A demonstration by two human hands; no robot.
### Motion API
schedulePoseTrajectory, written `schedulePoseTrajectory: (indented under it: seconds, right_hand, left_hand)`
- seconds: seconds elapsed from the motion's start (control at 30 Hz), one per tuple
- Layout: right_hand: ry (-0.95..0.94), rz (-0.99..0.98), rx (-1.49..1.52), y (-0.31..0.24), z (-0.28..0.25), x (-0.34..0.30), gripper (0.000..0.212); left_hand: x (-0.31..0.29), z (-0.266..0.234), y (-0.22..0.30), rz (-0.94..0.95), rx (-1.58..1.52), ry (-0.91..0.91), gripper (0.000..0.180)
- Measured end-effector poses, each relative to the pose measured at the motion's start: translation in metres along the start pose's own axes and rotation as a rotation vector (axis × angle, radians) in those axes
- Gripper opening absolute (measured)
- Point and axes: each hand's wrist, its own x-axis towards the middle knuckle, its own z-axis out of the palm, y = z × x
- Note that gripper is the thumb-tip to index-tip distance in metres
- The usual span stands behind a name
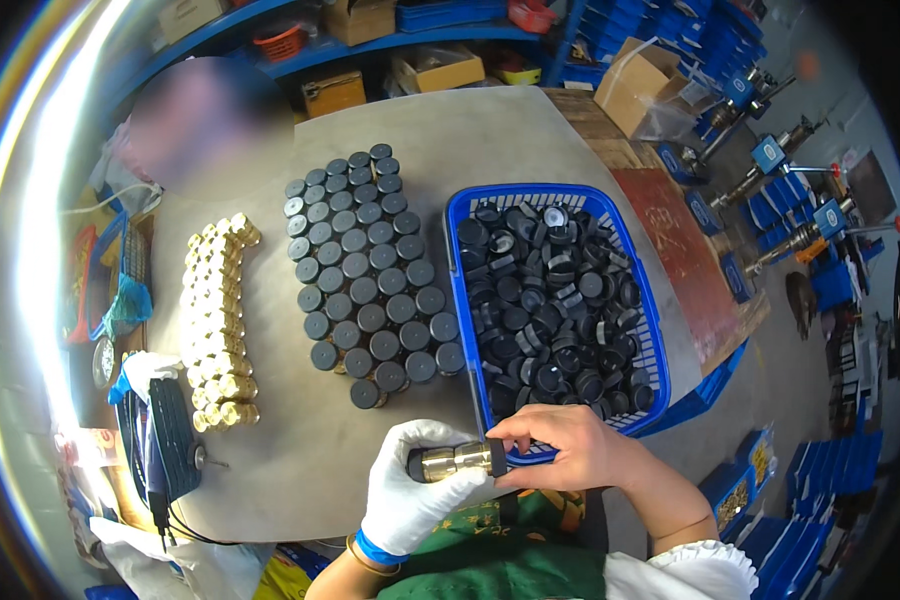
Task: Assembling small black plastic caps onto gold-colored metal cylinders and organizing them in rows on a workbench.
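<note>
In front of my body, at the table's near edge, my left hand (402, 488) in a white glove wraps round a brass cylindrical fitting (456, 461), held roughly level. A black part shows at the fitting's left end. My bare right hand (575, 450) pinches a black round cap (496, 457) at the right end, thumb below and fingers above. Just beyond stands a blue plastic basket (530, 188) heaped with loose black caps (545, 310). Left of it, upright fittings with black caps (370, 290) stand in close rows.
Bare brass fittings (215, 325) form a narrow block at the table's left. A dark power tool (160, 440) with a cable sits at the left edge. A cardboard box (645, 88) and blue machines (770, 155) stand far right. Another person, blurred, is at the far left.
</note>
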Motion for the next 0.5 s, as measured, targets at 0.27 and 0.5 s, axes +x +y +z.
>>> schedulePoseTrajectory:
  seconds: [0.27,0.5]
  right_hand:
    - [0.136,-0.515,-0.461,0.004,0.015,0.001,0.038]
    - [-0.128,0.093,0.002,0.012,0.006,-0.001,0.036]
  left_hand:
    - [0.005,-0.008,0.01,-0.359,-0.208,-0.024,0.052]
    - [-0.009,-0.005,0.0,0.047,-0.005,-0.049,0.06]
